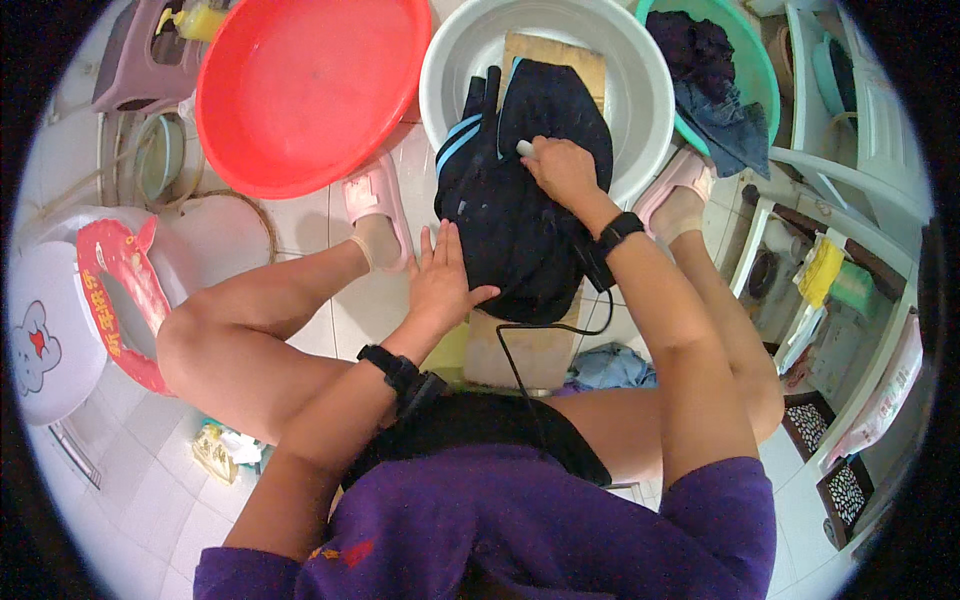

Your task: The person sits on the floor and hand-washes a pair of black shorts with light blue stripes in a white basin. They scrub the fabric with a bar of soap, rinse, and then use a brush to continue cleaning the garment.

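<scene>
A black garment with light blue stripes (535,235) is spread over a wooden board (570,65). The board's far end rests inside a white basin (645,110), and its near end shows between my legs. My right hand (566,175) is closed on a small white bar of soap (525,149), pressed against the upper part of the cloth. Flat at the garment's left edge lies my left hand (440,280), fingers stretched out and thumb on the fabric. Small whitish flecks dot the cloth between the hands.
A red basin (315,90) stands at the far left. At the far right, a green basin (755,85) holds dark clothes and denim (725,125). Blue cloth (612,368) lies on the floor by my right thigh. A black cable (510,350) hangs near my lap. Shelves (830,290) line the right.
</scene>
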Action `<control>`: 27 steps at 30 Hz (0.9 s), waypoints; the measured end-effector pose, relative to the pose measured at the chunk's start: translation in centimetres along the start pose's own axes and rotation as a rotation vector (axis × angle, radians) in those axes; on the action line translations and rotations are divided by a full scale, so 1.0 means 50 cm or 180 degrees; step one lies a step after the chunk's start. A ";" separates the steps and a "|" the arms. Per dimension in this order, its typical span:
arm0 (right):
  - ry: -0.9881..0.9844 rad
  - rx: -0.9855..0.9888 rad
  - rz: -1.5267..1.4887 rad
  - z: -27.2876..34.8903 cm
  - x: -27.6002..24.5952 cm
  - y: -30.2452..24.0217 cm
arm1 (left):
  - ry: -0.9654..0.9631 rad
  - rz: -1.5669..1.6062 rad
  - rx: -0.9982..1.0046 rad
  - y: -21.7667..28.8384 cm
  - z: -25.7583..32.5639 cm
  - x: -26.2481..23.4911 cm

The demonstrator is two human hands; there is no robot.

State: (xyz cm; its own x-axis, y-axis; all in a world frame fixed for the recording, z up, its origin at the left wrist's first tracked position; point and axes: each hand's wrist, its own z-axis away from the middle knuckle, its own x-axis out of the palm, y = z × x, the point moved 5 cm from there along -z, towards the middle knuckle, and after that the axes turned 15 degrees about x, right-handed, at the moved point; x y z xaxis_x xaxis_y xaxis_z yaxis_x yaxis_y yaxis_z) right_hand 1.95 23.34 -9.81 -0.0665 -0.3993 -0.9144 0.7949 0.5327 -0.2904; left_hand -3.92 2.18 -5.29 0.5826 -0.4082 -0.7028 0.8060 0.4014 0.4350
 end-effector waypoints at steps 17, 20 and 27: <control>0.0038 0.0376 -0.0276 0.054 -0.002 -0.062 | 0.0089 0.0340 -0.0062 -0.015 -0.008 0.023; -0.0409 -0.0249 -0.0178 0.078 -0.016 -0.087 | 0.0031 0.0416 -0.0134 -0.016 -0.006 0.028; -0.0489 -0.0630 -0.0181 0.183 0.044 -0.136 | 0.0145 0.0643 -0.0065 -0.026 -0.012 0.041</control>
State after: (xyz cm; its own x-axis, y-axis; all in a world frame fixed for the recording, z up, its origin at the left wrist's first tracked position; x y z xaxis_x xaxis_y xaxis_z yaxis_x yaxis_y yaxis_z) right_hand 1.90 12.02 -7.28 -0.0032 -0.5335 -0.8458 0.6580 0.6358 -0.4035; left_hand -3.85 1.31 -7.64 0.7265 -0.2804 -0.6274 0.6707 0.4879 0.5586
